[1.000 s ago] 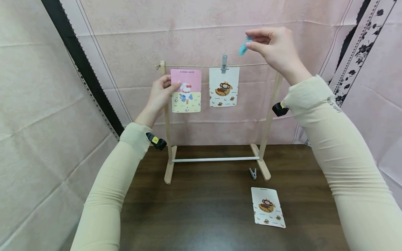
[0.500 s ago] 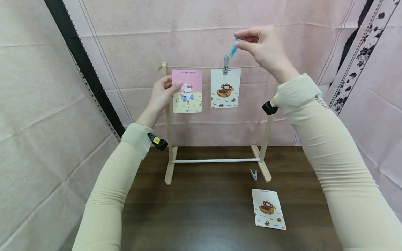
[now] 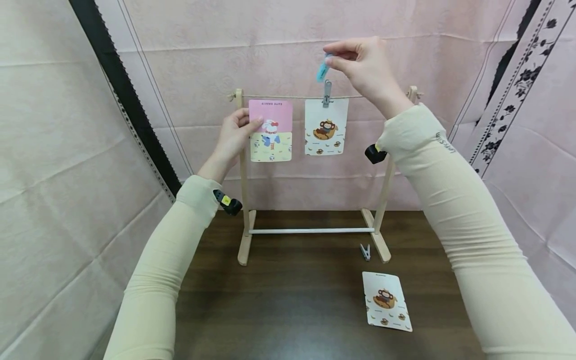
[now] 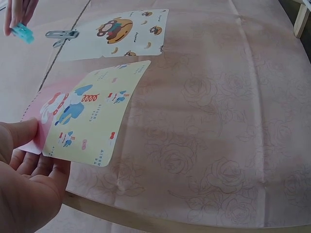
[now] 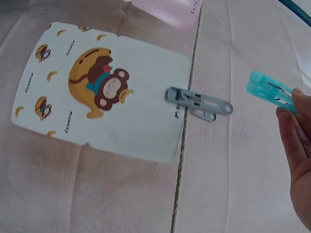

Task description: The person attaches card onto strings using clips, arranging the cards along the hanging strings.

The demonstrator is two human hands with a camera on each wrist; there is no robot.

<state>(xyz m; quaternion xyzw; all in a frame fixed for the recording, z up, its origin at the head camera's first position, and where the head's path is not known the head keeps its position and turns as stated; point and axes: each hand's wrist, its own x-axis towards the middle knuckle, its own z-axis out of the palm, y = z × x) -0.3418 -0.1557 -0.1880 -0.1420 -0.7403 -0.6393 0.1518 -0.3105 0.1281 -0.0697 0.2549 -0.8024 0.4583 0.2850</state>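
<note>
Cloth (image 3: 76, 165) hangs beside and behind dark wooden table (image 3: 279, 290). Left hand (image 3: 233, 135) pinches pink-and-yellow card (image 3: 274, 147) at rope (image 3: 299, 96) near left post (image 3: 245, 195). Grey clip (image 3: 327, 91) pins monkey card (image 3: 326, 129); right hand (image 3: 366, 65), apart, pinches blue clip (image 3: 321, 73) just above. Right, on table: loose grey clip (image 3: 365, 251), second monkey card (image 3: 387, 301). Three cards, three clips.

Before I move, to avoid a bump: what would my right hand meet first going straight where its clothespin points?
Your right hand would probably meet the rope, though depth is unclear.
</note>
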